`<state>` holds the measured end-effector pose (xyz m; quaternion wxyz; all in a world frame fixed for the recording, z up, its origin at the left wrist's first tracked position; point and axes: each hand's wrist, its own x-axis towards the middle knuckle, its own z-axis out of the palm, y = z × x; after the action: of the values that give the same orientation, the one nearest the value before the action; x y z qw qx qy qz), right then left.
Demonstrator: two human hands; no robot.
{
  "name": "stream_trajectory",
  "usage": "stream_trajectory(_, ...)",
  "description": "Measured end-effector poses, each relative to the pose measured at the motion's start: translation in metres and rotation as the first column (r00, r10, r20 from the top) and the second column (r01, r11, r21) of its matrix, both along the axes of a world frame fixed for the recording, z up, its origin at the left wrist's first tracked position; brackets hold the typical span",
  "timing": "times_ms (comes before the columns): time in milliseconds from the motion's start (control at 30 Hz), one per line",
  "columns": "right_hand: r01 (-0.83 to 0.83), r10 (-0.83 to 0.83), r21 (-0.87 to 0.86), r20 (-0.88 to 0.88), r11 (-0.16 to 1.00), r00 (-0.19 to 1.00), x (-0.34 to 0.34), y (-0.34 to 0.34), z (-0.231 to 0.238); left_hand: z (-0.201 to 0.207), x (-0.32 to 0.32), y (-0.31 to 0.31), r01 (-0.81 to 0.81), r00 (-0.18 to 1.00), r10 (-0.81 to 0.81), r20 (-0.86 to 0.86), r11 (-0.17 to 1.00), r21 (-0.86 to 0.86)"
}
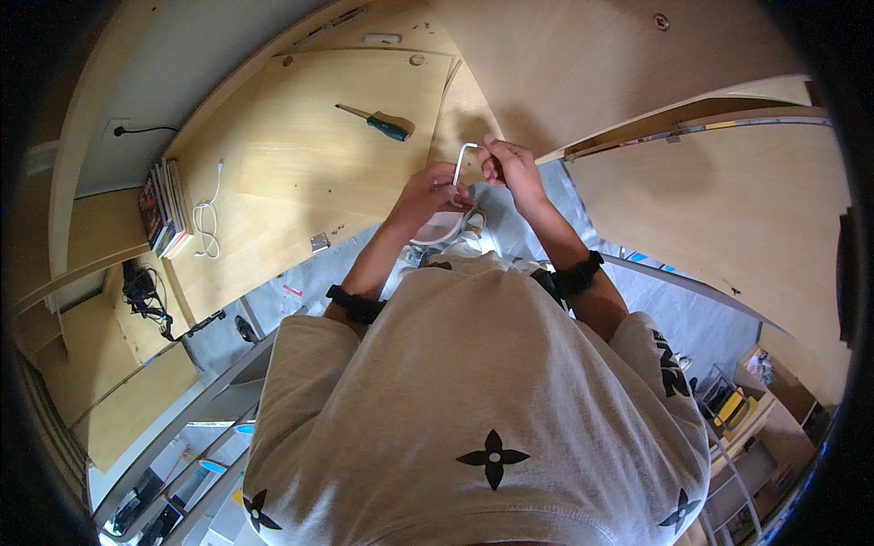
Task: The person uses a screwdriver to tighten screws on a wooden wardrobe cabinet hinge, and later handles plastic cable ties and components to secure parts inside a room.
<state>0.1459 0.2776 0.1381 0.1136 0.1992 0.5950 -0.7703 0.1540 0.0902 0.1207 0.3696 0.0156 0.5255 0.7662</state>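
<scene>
A pale, L-shaped rod that looks like a hex key (459, 164) spans the gap between my two hands. My left hand (431, 193) is closed around its lower, long end, fingers pinched together. At the bent short end, the curled fingers of my right hand (510, 168) meet it in a pinch; its very tip is hidden there. Both hands are held in front of my body, near the desk's front edge. On the wooden desk top (300, 146), to the left of my hands, lies a screwdriver (375, 122) with a dark green handle.
A coiled white cable (208, 218) lies left on the desk beside upright books (164, 209). Black cables (146, 291) hang in a lower shelf. Large wooden panels (710, 200) stand at the right. Below my hands is a pale pink round container (437, 229). Metal rails (209, 409) run at lower left.
</scene>
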Motion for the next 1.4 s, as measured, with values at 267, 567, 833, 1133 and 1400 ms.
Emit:
stream_trajectory(267, -0.127, 0.135, 0.106, -0.073, 0.986, 0.988, -0.006, -0.010, -0.010, 0.001, 0.004, -0.009, -0.038, 0.999, 0.038, 0.010, 0.999, 0.006)
stream_trajectory(567, -0.033, 0.073, 0.153, -0.265, 0.988, 0.961, -0.002, -0.017, -0.022, 0.000, 0.004, -0.017, -0.067, 0.996, 0.065, 0.058, 0.997, 0.032)
stream_trajectory(833, -0.115, 0.144, 0.216, -0.124, 0.970, 0.982, -0.008, -0.020, -0.022, 0.002, 0.007, -0.017, -0.087, 0.994, 0.086, 0.071, 0.996, 0.003)
stream_trajectory(1133, -0.230, 0.230, 0.115, 0.020, 0.966, 0.973, -0.005, -0.017, -0.018, 0.001, 0.012, -0.017, -0.114, 0.993, 0.115, 0.037, 0.993, -0.022)
stream_trajectory(1400, -0.121, 0.133, 0.102, -0.123, 0.987, 0.983, 0.002, -0.024, -0.014, 0.005, 0.013, -0.017, -0.088, 0.996, 0.088, 0.009, 0.995, 0.037)
